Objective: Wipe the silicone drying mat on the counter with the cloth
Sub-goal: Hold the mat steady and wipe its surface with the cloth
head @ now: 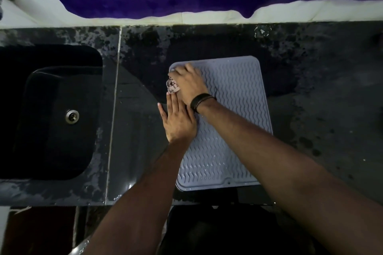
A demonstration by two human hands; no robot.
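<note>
On counter (310,109), right of sink (51,109): mat (234,109). Right hand (189,83) at far-left corner, fingers curled on bunched cloth (172,86). Left hand (179,122) flat, fingers straight and together, pinning left edge. Risk: mat slides or lifts on wet-looking counter if pin eases. Sink basin looks empty, only drain (72,116) visible.

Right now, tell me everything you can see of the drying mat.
The drying mat is a grey-blue, silicone-looking rectangle with rounded corners, wavy ridges and a raised rim. It lies flat on the dark counter, right of the sink. The left hand presses flat on its left edge; the right hand holds the cloth at its far left corner.
</note>
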